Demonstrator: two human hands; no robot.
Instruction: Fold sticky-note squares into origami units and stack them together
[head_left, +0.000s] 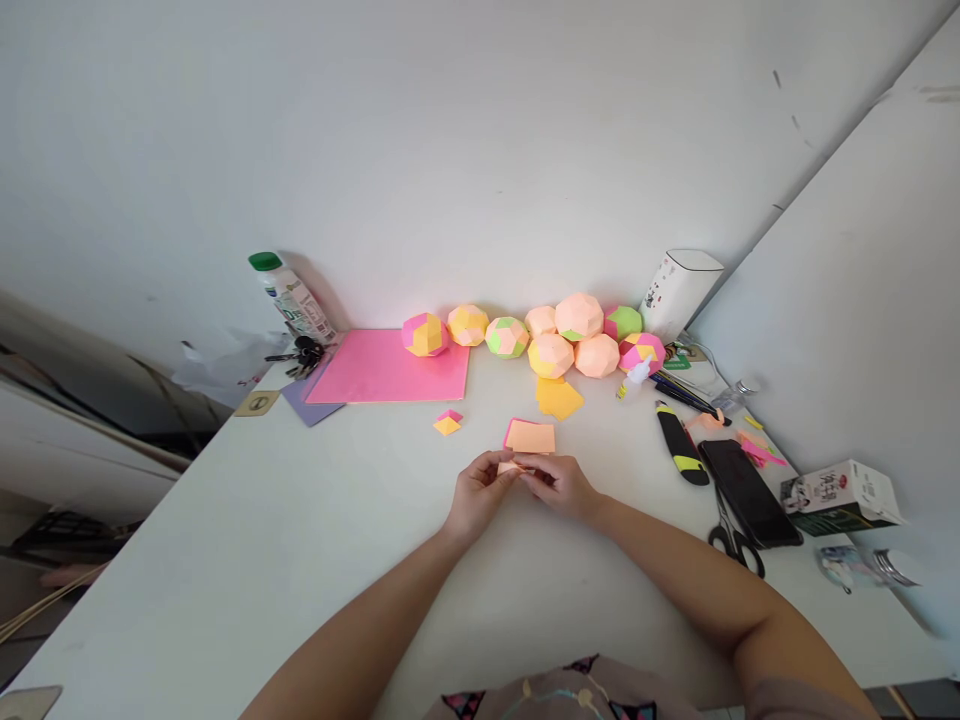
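Between the fingertips of both hands is a small piece of peach paper (511,467), mostly hidden by the fingers. My left hand (480,488) pinches it from the left, and my right hand (561,484) from the right. Just beyond the fingers lies a stack of peach paper slips (531,437) with a pink edge showing. A small folded pink and yellow paper piece (448,423) rests to the left. Farther back are some yellow paper slips (559,398).
Several faceted paper balls (550,355) line the wall, one on a pink sheet (375,368). At right lie a utility knife (682,445), scissors (727,535), a phone (751,492), and a carton (840,498). A green-capped bottle (292,298) and keys (306,354) are at back left.
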